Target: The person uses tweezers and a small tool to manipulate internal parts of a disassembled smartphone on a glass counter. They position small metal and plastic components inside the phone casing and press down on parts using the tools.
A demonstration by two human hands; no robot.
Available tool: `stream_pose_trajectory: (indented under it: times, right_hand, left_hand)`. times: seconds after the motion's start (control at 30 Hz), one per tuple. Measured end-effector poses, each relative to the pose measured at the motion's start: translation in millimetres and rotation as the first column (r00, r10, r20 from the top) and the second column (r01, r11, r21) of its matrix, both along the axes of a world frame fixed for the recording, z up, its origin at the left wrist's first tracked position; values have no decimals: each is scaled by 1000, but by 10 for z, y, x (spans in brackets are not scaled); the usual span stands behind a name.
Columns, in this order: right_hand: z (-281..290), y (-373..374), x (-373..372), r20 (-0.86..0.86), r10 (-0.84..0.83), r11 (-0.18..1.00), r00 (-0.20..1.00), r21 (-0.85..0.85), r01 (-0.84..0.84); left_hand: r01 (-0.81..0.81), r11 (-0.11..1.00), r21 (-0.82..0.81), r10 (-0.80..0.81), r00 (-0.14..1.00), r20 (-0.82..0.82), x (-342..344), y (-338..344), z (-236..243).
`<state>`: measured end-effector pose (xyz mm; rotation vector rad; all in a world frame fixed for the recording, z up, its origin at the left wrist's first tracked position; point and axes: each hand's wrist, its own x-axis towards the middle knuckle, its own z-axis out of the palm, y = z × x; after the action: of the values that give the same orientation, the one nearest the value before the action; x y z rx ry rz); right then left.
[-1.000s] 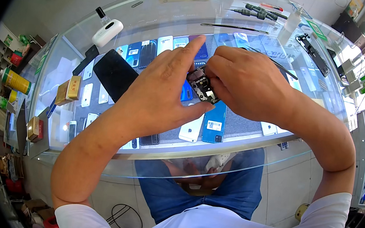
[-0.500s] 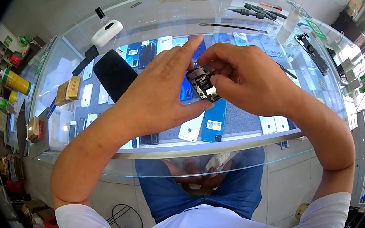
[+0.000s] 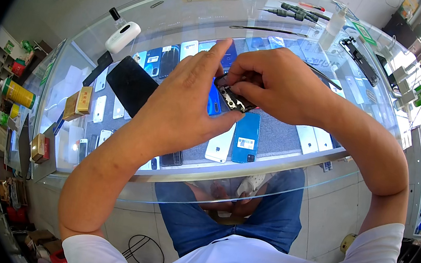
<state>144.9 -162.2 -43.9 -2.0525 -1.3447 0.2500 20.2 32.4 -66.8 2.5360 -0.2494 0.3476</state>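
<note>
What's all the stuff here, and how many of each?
Glass counter: one, clear, in the middle
Opened device: one, black and silver, above the counter
Phones: many, mostly blue or white, under the glass
Flat panel: one, black, counter's left
Rounded gadget: one, white, counter's upper left
Thin tools: several, dark, counter's far side
Squeeze bottle: one, clear, beside them
Small boxes: a few, gold, counter's left
Can: one, yellow and green, far left
Edge clutter: too small to name
Left hand: one, bare, gripping the device
Right hand: one, bare, close against it
</note>
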Motion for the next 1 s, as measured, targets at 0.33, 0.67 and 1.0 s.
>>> stream_pose_trajectory:
  times: [0.33,0.67,1.0]
  right_hand:
    - [-5,32,-16,59,-56,996,997,72,52]
    - [110,-78,142,-523,-97,969,847,144,200]
    - [85,1,9,-555,-102,969,826,133,209]
  left_hand:
    - [-12,1000,18,12,1000,9,2,-11,3]
    - [-41,999,-25,42,997,69,-47,20,98]
    - [-78,992,98,44,951,307,11,-11,96]
